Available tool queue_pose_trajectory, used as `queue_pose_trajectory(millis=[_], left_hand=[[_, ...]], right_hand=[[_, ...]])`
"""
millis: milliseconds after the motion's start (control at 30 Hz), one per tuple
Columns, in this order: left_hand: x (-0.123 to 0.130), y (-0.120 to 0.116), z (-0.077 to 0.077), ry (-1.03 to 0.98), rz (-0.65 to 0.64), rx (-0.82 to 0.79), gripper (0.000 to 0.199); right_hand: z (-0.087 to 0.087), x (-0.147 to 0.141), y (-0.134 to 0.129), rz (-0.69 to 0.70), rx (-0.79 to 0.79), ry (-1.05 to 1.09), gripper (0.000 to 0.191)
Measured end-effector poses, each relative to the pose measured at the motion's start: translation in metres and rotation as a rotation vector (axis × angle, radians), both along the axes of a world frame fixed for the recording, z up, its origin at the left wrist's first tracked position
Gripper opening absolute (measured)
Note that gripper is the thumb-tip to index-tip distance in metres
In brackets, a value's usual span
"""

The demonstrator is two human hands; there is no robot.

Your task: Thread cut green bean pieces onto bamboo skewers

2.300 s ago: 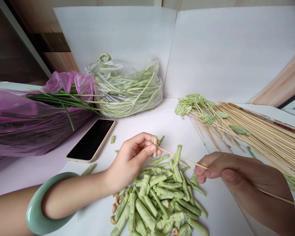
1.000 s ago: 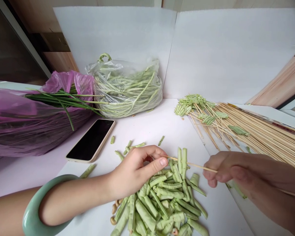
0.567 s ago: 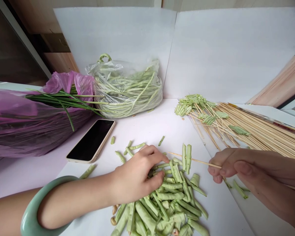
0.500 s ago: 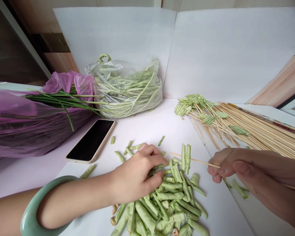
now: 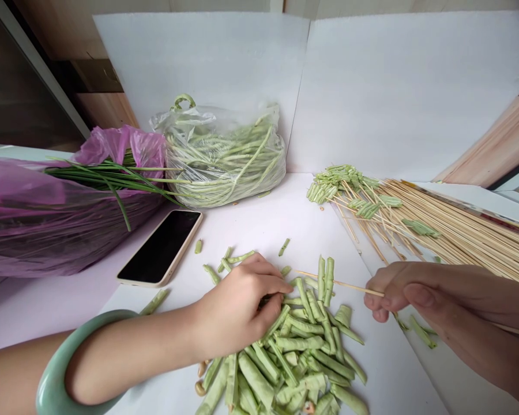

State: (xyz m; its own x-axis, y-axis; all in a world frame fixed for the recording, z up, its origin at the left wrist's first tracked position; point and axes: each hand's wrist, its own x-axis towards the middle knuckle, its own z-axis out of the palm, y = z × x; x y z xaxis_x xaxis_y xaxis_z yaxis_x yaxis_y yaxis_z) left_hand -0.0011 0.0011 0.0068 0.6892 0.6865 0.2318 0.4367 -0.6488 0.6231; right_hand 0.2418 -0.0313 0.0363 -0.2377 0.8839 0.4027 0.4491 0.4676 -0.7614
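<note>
My right hand (image 5: 441,311) is closed around a thin bamboo skewer (image 5: 354,285), its tip pointing left. Two cut pieces of long bean (image 5: 329,281) are threaded crosswise on it, side by side. My left hand (image 5: 246,305), with a green bangle (image 5: 52,374) on the forearm, reaches into the heap of cut bean pieces (image 5: 303,346). Its thumb and index finger are drawn together at the heap's upper left edge. What lies between those fingertips is mostly hidden by the hand.
Loaded skewers (image 5: 341,181) lie at the back right beside many bare bamboo skewers (image 5: 462,225). A clear bag of long beans (image 5: 229,155) stands at the back. To the left are a phone (image 5: 160,248) and a purple bag (image 5: 69,219) with green stalks (image 5: 108,173).
My left thumb and index finger have closed toward each other at the heap, and some bean pieces there have shifted. The skewer with its two pieces has barely moved, slightly left and down.
</note>
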Motion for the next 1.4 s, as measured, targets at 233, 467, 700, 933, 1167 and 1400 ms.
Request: queue_pose_trajectory(millis=[233,467,700,933,1167,1400], left_hand=[[-0.001,0.002,-0.001,-0.032,0.023,-0.045,0.023],[-0.002,0.000,0.004,0.101,-0.075,0.009,0.028],[-0.001,-0.001,0.001,-0.049,0.038,-0.005,0.023],[0.002,0.006,-0.004,-0.394,0.363,-0.453,0.014],[0.004,0.007,-0.004,-0.683,0.391,-0.713,0.012],[0.005,0.009,-0.006,-0.827,0.320,-0.759,0.021]], right_hand=[[0.000,0.001,0.000,-0.033,0.009,-0.055,0.032],[0.000,0.002,0.001,-0.029,0.026,-0.113,0.033],[-0.002,0.003,0.002,-0.017,0.031,-0.118,0.035],[0.001,0.001,0.001,0.010,0.042,-0.122,0.033],[-0.002,-0.005,0.005,0.078,0.035,-0.109,0.029],[-0.008,-0.007,0.002,0.080,0.039,-0.066,0.016]])
